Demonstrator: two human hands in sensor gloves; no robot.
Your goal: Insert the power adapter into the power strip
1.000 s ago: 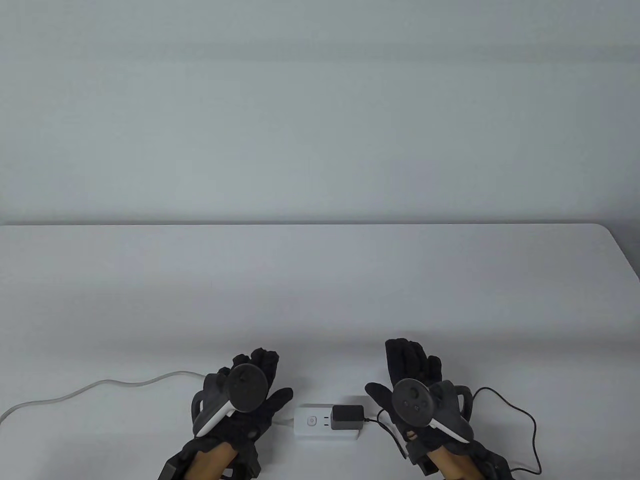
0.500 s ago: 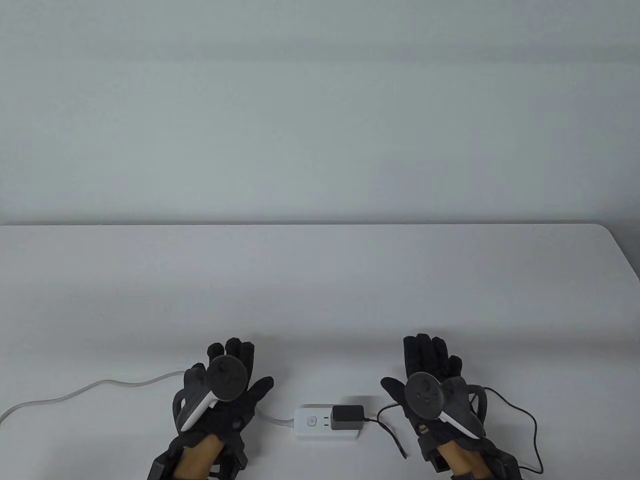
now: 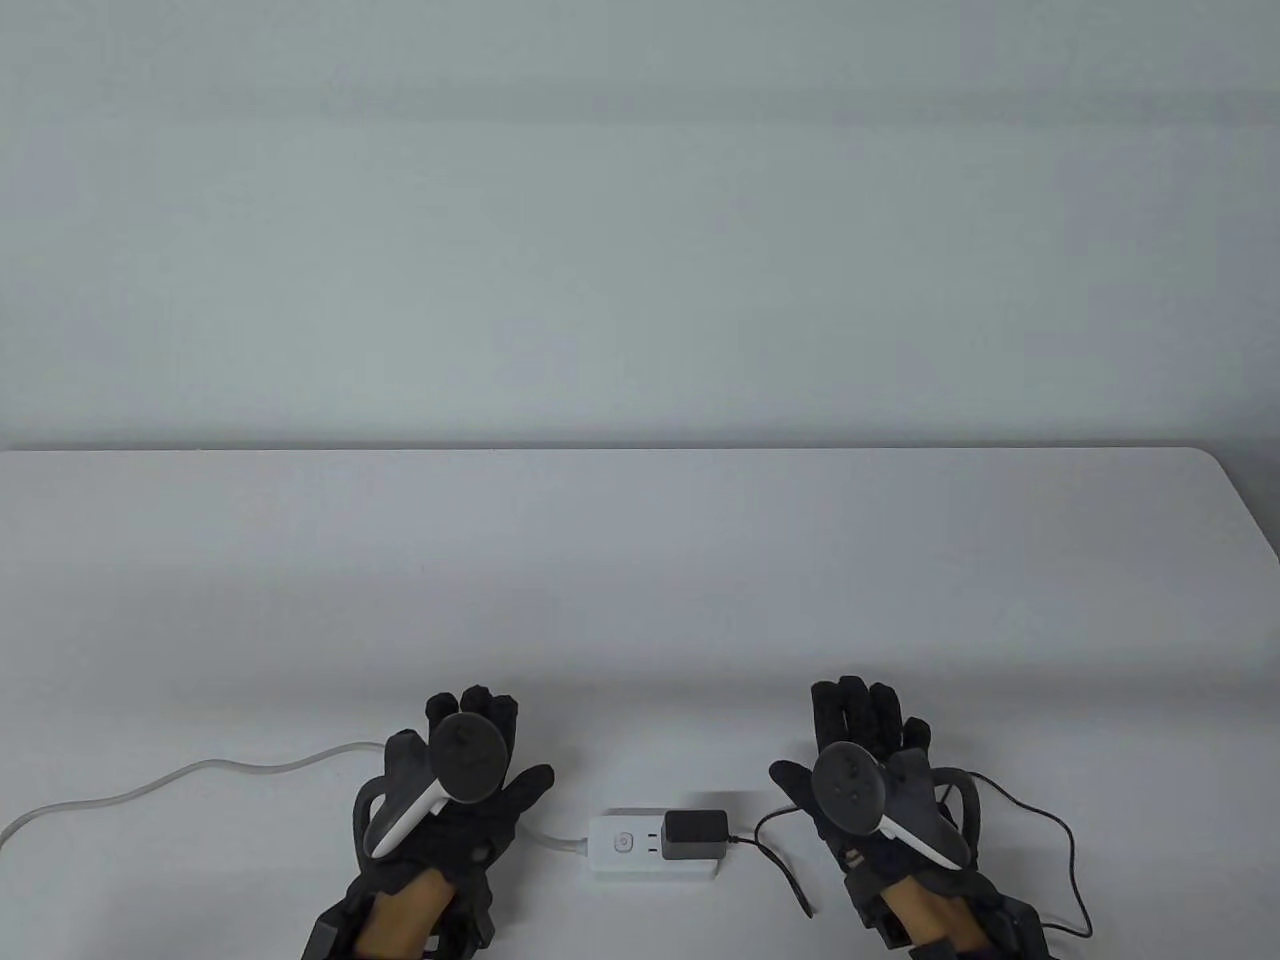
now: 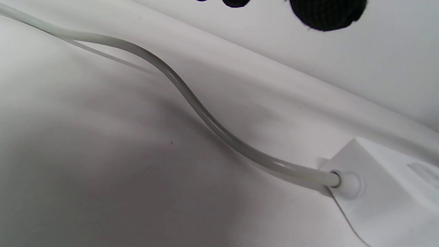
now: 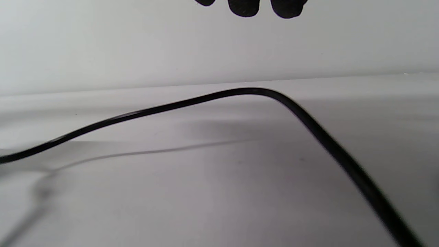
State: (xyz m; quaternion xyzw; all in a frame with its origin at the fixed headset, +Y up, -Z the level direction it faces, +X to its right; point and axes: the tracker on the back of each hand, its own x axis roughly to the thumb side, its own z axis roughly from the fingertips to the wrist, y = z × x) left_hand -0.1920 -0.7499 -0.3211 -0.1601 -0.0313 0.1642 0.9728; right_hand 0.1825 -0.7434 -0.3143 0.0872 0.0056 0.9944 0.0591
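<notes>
A white power strip (image 3: 640, 846) lies near the table's front edge, between my hands. A black power adapter (image 3: 695, 835) sits plugged into its right end. My left hand (image 3: 470, 760) lies flat and open to the left of the strip and holds nothing. My right hand (image 3: 860, 740) lies flat and open to the right of the adapter and holds nothing. The left wrist view shows the strip's end (image 4: 384, 192) with its white cable (image 4: 192, 103). The right wrist view shows the adapter's black cord (image 5: 253, 92).
The strip's white cable (image 3: 200, 772) runs off to the table's left edge. The adapter's black cord (image 3: 1050, 830) loops right, under and around my right hand. The white table (image 3: 640, 580) ends at a rounded far right corner, with a grey wall behind.
Both hands have moved outward, away from the strip and adapter: left hand to the left, right hand to the right. Strip and adapter have not moved.
</notes>
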